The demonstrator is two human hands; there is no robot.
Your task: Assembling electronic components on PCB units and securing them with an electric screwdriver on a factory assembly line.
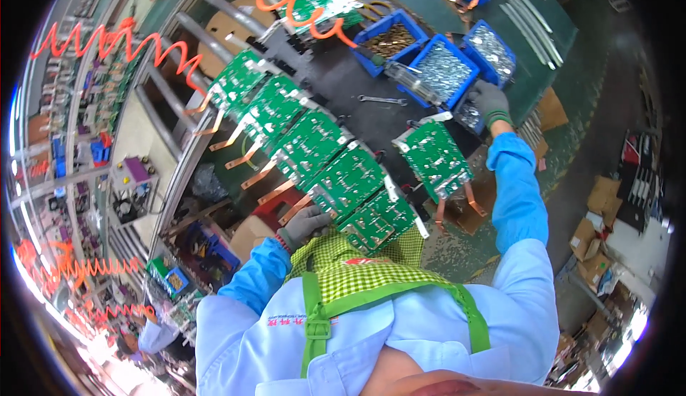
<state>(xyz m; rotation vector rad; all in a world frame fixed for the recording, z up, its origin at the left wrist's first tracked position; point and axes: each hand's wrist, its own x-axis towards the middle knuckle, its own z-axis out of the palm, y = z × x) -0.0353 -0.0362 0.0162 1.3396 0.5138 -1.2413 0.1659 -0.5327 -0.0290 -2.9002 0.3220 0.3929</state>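
Note:
A row of several green circuit boards (309,147) with copper strips along the left side runs diagonally across the dark workbench. My left hand (306,226), in a grey glove, is closed at the edge of the near boards, beside a copper strip (294,209). My right hand (489,101), also gloved, reaches to a blue bin (468,119) holding small metal parts at the right. Its fingers are bent down and partly hidden, so what they pinch cannot be made out. Between my hands, a separate green circuit board (433,156) lies with two copper strips toward me.
Blue bins of silver fasteners (444,73) and brass-coloured parts (391,40) stand at the back right. A wrench (382,100) and a clear-handled tool (413,83) lie near them. Orange coiled hoses (286,1) hang over the left. Long pale strips (530,24) lie farther back.

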